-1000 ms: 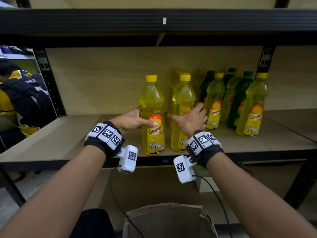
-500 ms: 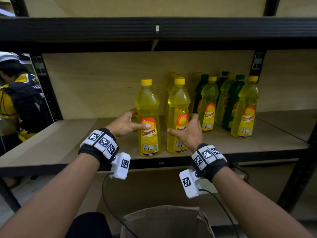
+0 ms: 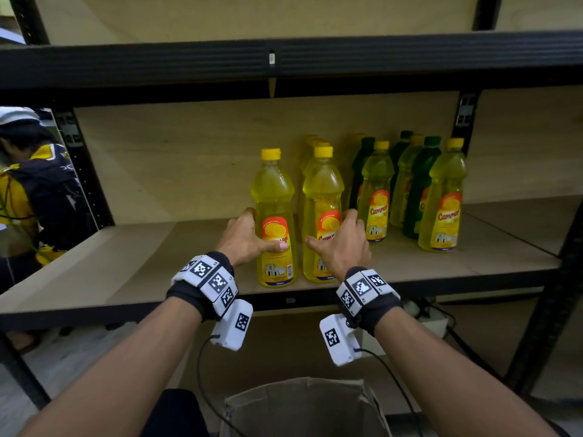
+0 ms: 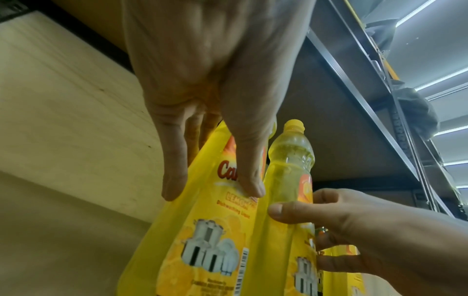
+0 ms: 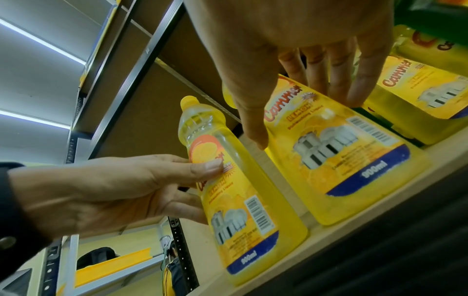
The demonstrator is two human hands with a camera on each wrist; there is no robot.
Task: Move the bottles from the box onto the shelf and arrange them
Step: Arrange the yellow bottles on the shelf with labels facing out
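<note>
Two yellow-capped bottles of yellow liquid stand upright side by side at the front of the wooden shelf (image 3: 126, 266). My left hand (image 3: 250, 236) grips the left bottle (image 3: 273, 197) at its label, thumb across the front and fingers behind. My right hand (image 3: 342, 244) grips the right bottle (image 3: 323, 190) the same way from its right side. The wrist views show both bottles close up: the left bottle (image 4: 202, 240) (image 5: 243, 200) and the right bottle (image 4: 288, 160) (image 5: 341, 160). The open cardboard box (image 3: 303, 402) sits on the floor below my arms; its inside is hidden.
Several more yellow and green bottles (image 3: 419, 190) stand in rows on the right of the same shelf. The black rail of the upper shelf (image 3: 284, 61) runs overhead. The shelf's left half is bare wood. A person (image 3: 31, 190) stands beyond the left upright.
My right hand, earlier spread beside its bottle, now wraps around it. The left hand has kept its hold. The two front bottles stand slightly closer together.
</note>
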